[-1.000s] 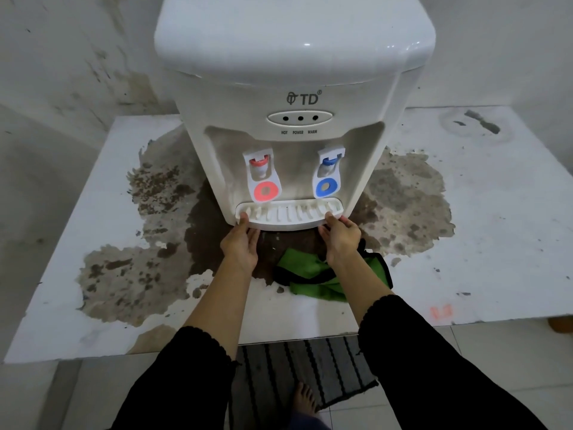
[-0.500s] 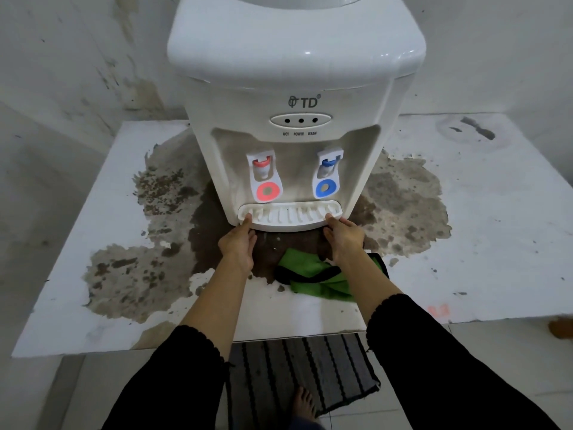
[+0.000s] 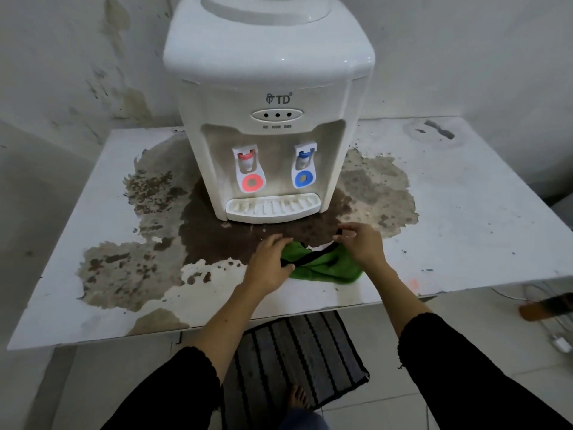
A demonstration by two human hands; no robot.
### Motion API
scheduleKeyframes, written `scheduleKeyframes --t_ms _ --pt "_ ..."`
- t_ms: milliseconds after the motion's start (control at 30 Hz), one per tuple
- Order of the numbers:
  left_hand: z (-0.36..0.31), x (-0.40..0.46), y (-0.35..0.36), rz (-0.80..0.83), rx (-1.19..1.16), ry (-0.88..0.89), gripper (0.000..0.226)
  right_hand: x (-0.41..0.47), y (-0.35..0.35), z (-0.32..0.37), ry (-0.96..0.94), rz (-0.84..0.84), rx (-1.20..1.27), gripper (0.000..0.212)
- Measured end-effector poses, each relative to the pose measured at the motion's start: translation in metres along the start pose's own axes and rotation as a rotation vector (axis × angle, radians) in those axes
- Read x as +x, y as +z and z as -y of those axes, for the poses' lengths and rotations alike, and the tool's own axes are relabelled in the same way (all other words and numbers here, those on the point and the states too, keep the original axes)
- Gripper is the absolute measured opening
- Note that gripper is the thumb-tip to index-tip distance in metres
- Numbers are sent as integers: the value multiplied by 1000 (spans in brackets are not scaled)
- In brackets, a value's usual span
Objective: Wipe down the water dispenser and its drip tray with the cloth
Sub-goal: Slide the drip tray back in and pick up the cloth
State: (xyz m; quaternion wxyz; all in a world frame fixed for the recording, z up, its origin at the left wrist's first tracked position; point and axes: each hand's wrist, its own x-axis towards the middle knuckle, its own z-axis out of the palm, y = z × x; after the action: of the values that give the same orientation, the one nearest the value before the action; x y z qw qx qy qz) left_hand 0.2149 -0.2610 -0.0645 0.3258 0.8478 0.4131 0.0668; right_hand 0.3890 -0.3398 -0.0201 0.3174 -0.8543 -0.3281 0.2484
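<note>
A white water dispenser (image 3: 269, 88) stands at the middle of a stained white table (image 3: 480, 218), with a red tap and a blue tap on its front. Its white slotted drip tray (image 3: 273, 207) sits in place at the base. In front of it lies a crumpled green cloth (image 3: 325, 268) with a black edge band. My left hand (image 3: 269, 265) grips the cloth's left end, thumb curled over the band. My right hand (image 3: 361, 243) pinches the black band at the cloth's right end.
Dark brown stains (image 3: 148, 193) spread over the table around the dispenser. A striped floor mat (image 3: 297, 364) lies on the tiles under the table's front edge, with a bare foot (image 3: 299, 397) on it. Cables and an orange object (image 3: 539, 308) lie at the right.
Both hands have left the drip tray's front corners and come back to the green cloth, taking hold of its two ends. The tray stays in the dispenser. The camera has pulled back.
</note>
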Motion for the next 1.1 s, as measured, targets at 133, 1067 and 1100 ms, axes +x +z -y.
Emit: scheduleKeyframes --t_ms 133,1067,1100 --pt "-8 5 7 110 371 110 60 3 9 -36 170 1 -187 50" --pt "-25 -44 -86 -223 -563 -6 25 -37 -47 81 -197 223 639 16" --pt "-27 -44 -94 -239 -601 2 23 -37 -52 90 -213 247 649 18"
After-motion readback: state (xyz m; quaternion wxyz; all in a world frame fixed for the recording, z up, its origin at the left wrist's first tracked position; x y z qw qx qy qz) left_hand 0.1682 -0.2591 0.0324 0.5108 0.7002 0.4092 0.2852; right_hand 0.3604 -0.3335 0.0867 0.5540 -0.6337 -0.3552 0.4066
